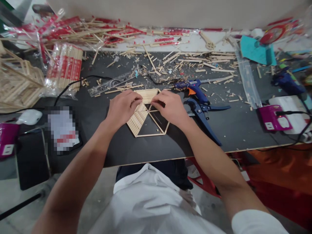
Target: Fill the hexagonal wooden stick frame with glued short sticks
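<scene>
A hexagonal frame of thin wooden sticks lies flat on the dark table in front of me. Its upper and left sections are filled with rows of sticks, while the lower and right sections show the dark tabletop through thin dividing sticks. My left hand rests over the frame's left side, its fingers pinched near the centre. From the right, my right hand reaches over the upper right section with thumb and fingertips pressed together. Whatever lies between the fingertips of either hand is too small or hidden to make out.
Beside my right hand lie blue-handled cutters and a blue glue gun. Stick offcuts litter the back. Bundled sticks, a phone and a wooden stick structure are at left. A purple power adapter is at right.
</scene>
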The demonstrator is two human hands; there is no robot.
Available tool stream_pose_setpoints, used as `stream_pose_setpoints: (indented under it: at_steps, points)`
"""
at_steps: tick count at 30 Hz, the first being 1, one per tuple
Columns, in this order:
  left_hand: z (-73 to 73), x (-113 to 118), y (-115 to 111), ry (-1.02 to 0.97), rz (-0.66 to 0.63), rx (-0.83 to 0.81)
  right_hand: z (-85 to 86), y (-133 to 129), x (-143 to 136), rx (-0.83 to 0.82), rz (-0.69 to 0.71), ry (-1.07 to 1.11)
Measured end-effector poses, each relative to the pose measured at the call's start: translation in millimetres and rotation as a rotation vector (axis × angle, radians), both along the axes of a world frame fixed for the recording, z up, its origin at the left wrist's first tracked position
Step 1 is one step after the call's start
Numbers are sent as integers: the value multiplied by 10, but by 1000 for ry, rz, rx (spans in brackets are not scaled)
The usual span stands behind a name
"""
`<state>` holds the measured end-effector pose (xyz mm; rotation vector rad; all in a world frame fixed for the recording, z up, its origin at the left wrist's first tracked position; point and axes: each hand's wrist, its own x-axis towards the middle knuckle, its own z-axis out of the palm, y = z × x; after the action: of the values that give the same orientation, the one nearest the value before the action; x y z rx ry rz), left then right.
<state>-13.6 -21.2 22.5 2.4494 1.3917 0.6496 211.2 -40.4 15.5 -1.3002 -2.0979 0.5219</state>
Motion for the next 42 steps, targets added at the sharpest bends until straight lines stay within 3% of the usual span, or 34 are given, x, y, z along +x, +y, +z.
stream_pose_setpoints:
  at_steps: [9,17,33,42]
  points:
    - [20,18,-23,8,-24,0,-19,2,-46,13,-14,-75]
    - [36,-23,-13,60,-153,34,-52,15,-40,17,-33,-137]
    - [23,-36,-6,99,-142,23,-32,-8,-41,-29,-71,-115]
    - [97,-28,-34,144,-165,26,-53,-4,-83,-20,-96,-81]
